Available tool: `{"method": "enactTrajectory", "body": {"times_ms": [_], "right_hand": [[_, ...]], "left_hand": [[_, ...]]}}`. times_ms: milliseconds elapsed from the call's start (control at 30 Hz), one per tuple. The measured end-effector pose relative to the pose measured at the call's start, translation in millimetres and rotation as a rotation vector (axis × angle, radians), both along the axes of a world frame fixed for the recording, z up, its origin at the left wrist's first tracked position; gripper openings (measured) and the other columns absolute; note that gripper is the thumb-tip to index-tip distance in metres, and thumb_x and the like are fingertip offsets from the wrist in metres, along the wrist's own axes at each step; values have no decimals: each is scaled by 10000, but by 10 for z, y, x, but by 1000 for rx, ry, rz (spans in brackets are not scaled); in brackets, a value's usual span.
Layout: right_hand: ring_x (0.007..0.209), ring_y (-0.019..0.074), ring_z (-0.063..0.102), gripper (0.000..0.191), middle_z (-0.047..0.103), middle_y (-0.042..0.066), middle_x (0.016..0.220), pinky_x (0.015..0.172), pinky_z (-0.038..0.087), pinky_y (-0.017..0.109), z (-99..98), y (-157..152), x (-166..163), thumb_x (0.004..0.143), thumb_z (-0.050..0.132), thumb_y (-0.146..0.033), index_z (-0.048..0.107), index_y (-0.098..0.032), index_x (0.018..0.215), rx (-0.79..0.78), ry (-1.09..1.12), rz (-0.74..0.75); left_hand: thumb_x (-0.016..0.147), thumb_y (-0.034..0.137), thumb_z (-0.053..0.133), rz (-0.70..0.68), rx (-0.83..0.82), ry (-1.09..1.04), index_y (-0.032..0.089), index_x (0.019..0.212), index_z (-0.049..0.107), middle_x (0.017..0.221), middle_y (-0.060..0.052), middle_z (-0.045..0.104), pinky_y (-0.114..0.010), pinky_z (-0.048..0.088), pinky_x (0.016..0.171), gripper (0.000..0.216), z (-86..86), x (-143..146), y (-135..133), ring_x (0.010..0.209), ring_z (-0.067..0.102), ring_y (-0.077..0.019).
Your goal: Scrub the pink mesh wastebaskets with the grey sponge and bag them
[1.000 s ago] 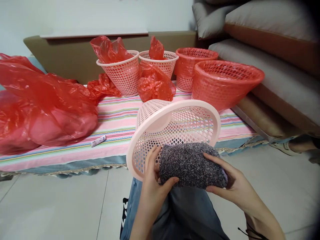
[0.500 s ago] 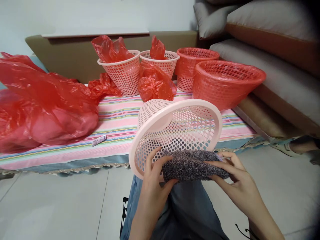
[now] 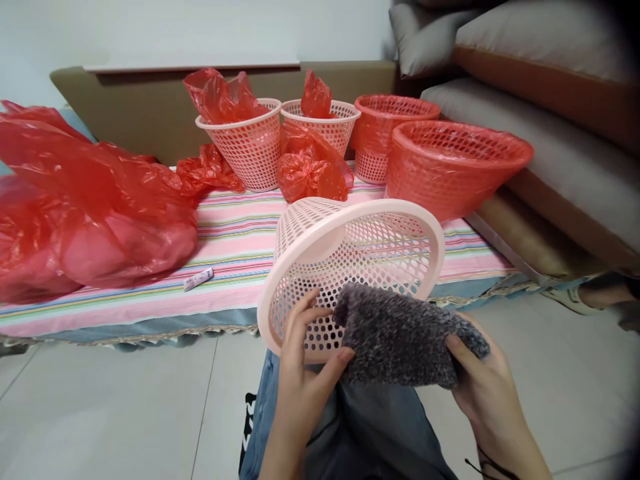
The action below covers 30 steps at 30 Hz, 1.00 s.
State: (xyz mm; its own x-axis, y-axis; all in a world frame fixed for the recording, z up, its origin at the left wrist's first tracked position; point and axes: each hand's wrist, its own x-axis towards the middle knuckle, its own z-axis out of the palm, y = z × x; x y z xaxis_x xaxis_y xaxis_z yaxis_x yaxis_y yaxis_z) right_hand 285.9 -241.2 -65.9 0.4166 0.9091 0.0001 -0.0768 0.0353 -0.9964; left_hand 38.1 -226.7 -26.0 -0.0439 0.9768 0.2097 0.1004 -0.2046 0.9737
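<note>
A pale pink perforated basket [image 3: 310, 247] lies on its side on my lap, its mouth facing me. My left hand [image 3: 303, 373] grips the basket's lower rim, fingers inside and thumb outside. My right hand [image 3: 480, 383] holds a folded grey fuzzy cloth [image 3: 400, 337] at the basket's mouth, thumb on top of the cloth. The cloth's left end touches the inside of the rim beside my left thumb. My legs in blue-grey trousers [image 3: 370, 427] are under both hands.
A low bed with a striped pink sheet [image 3: 235, 240] carries two pink baskets [image 3: 247, 143] stuffed with red bags, two red baskets [image 3: 450, 167], loose red plastic bags [image 3: 85, 207] and a small tube [image 3: 198, 279]. A sofa [image 3: 560, 133] stands at right. Grey tiled floor [image 3: 110, 413] lies around me.
My right hand turned the grey cloth and shifted it right and down; its face now tilts toward me. My left hand and the basket stayed put.
</note>
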Motion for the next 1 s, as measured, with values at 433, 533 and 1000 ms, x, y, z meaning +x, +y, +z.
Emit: {"method": "enactTrajectory", "body": {"times_ms": [433,533,1000], "right_hand": [[1045,280,716,379,767,74,1124,933,580,426,-159,53,-414,767,779,-475,752,-252,1073,-210,457,-81],[1002,271,720,435,769,53,1114,945,565,417,-98,57,-450,673,853,-463,754,-271,1050,-257,517,-6],[1151,276,657,572,729,76,1211,962,538,353,172,81,-566,688,848,-535,714,-265,1174,-60,150,350]], "left_hand": [[444,485,955,-125,-236,-324,234,1004,691,1144,-75,650,-357,502,924,667,-89,360,-32,1088,613,-289],[609,400,890,117,-291,-295,205,905,714,996,-51,676,-317,525,818,395,-86,386,-16,951,640,-234],[611,227,849,-59,-191,-218,226,736,788,868,-25,684,-277,480,798,139,-35,292,88,887,606,-209]]}}
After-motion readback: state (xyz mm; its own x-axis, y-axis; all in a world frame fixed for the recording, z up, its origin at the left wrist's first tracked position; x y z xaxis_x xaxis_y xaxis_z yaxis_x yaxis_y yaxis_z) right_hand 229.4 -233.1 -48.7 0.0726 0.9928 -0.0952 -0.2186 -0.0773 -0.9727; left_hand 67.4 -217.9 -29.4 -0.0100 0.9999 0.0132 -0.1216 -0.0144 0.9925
